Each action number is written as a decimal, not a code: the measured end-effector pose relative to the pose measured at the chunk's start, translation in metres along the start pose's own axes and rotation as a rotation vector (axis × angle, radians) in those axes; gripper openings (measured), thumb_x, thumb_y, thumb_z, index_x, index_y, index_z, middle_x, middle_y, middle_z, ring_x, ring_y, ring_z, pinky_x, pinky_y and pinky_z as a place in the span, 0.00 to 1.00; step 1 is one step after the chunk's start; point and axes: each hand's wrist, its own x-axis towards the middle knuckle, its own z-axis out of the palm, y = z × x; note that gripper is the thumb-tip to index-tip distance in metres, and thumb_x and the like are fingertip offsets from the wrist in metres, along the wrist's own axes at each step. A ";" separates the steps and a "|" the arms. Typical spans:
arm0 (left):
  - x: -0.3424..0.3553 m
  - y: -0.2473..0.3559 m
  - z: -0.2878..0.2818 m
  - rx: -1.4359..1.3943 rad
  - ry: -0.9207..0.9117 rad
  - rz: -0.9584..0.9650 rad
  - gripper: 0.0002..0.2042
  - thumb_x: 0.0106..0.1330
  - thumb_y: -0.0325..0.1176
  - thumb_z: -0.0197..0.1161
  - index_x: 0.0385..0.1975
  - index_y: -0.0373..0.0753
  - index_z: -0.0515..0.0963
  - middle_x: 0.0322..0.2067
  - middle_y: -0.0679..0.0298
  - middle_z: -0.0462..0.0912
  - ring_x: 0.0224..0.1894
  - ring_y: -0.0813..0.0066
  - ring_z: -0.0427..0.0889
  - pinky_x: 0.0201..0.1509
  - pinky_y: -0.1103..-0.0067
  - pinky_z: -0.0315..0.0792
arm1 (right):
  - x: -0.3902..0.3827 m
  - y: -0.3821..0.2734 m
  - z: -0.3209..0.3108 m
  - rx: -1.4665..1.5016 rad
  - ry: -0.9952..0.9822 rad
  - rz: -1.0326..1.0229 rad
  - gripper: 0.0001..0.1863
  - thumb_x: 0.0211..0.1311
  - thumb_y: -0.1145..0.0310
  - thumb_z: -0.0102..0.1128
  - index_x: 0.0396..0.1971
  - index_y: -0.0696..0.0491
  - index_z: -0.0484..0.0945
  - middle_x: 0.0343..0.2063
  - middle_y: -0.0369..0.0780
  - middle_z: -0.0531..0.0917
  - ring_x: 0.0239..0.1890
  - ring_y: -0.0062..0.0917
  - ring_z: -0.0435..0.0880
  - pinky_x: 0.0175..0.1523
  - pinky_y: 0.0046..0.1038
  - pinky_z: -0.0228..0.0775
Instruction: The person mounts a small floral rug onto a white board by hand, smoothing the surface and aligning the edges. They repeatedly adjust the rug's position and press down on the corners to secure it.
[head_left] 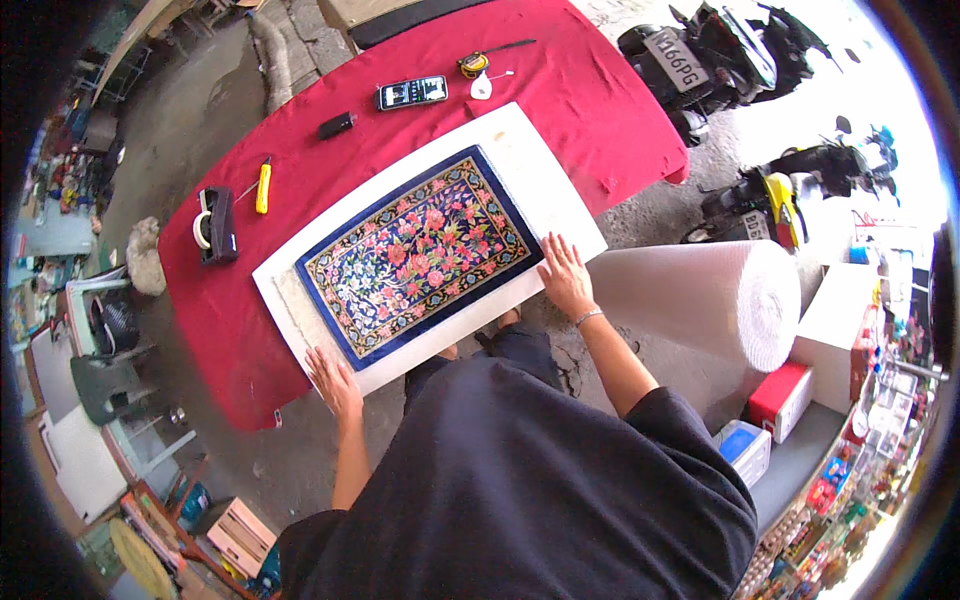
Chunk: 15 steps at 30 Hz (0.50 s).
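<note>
Floral rug [420, 255] on white sheet [548, 190]
Left hand [336, 384] and right hand [568, 277] lie flat, fingers extended, along its near edge.

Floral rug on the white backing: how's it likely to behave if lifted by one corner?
Probably floppy: the floral rug looks woven, with pale fringe at a short end, so it would likely sag. Seems unlikely to roll or tip, as it lies flat. Might slide, since the white backing looks smooth.
</note>
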 end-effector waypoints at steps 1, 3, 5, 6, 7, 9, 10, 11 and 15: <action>-0.012 0.003 0.000 0.024 0.001 -0.008 0.29 0.75 0.37 0.46 0.75 0.37 0.52 0.76 0.50 0.49 0.78 0.50 0.47 0.78 0.57 0.42 | 0.001 0.016 0.001 -0.019 -0.026 0.011 0.33 0.71 0.58 0.51 0.72 0.53 0.59 0.73 0.44 0.60 0.75 0.37 0.56 0.77 0.43 0.48; -0.038 0.010 -0.001 0.082 0.000 -0.026 0.29 0.75 0.37 0.46 0.75 0.37 0.53 0.76 0.49 0.49 0.77 0.50 0.47 0.78 0.57 0.43 | -0.001 0.046 -0.001 -0.051 -0.012 -0.023 0.33 0.71 0.57 0.50 0.73 0.52 0.58 0.73 0.43 0.60 0.75 0.37 0.56 0.77 0.43 0.47; -0.061 0.020 -0.001 0.101 -0.011 -0.085 0.28 0.76 0.38 0.46 0.73 0.36 0.56 0.75 0.49 0.51 0.77 0.49 0.48 0.78 0.56 0.43 | -0.002 0.064 0.002 -0.033 0.064 0.042 0.33 0.72 0.57 0.49 0.73 0.53 0.58 0.73 0.45 0.61 0.75 0.38 0.56 0.77 0.44 0.47; -0.070 0.031 -0.001 0.104 -0.035 -0.128 0.28 0.76 0.38 0.46 0.73 0.36 0.57 0.75 0.48 0.51 0.77 0.49 0.48 0.78 0.55 0.44 | -0.001 0.067 0.000 -0.017 0.099 0.055 0.32 0.72 0.57 0.49 0.72 0.53 0.58 0.72 0.45 0.61 0.75 0.39 0.56 0.76 0.44 0.47; -0.079 0.043 -0.001 0.106 -0.060 -0.168 0.27 0.76 0.38 0.46 0.73 0.36 0.58 0.75 0.48 0.51 0.77 0.49 0.49 0.77 0.55 0.44 | -0.002 0.069 -0.001 -0.003 0.133 0.071 0.32 0.72 0.57 0.49 0.72 0.53 0.59 0.72 0.46 0.61 0.75 0.39 0.56 0.76 0.44 0.47; -0.094 0.064 0.000 0.107 -0.102 -0.188 0.26 0.77 0.40 0.43 0.72 0.35 0.60 0.75 0.48 0.52 0.77 0.51 0.48 0.77 0.54 0.44 | -0.003 0.066 -0.009 0.086 -0.022 -0.034 0.31 0.72 0.58 0.50 0.71 0.53 0.60 0.72 0.45 0.62 0.75 0.37 0.57 0.76 0.43 0.48; -0.102 0.071 0.001 0.113 -0.131 -0.192 0.26 0.78 0.40 0.42 0.72 0.35 0.60 0.75 0.48 0.52 0.77 0.52 0.48 0.77 0.55 0.44 | -0.004 0.063 -0.013 0.110 -0.071 -0.185 0.31 0.72 0.59 0.51 0.71 0.53 0.61 0.72 0.43 0.61 0.75 0.36 0.58 0.76 0.43 0.49; -0.110 0.078 0.002 0.118 -0.162 -0.195 0.26 0.78 0.41 0.41 0.72 0.35 0.60 0.75 0.48 0.52 0.78 0.52 0.48 0.77 0.55 0.44 | -0.003 0.063 -0.018 0.115 -0.136 -0.306 0.30 0.72 0.60 0.51 0.70 0.53 0.62 0.72 0.42 0.62 0.74 0.35 0.59 0.76 0.42 0.50; -0.119 0.114 0.004 0.011 -0.195 -0.213 0.26 0.79 0.42 0.40 0.70 0.34 0.63 0.75 0.48 0.52 0.78 0.52 0.48 0.78 0.57 0.42 | -0.001 0.091 -0.018 0.046 -0.069 -0.205 0.30 0.71 0.61 0.52 0.70 0.52 0.62 0.72 0.42 0.63 0.75 0.35 0.57 0.76 0.42 0.50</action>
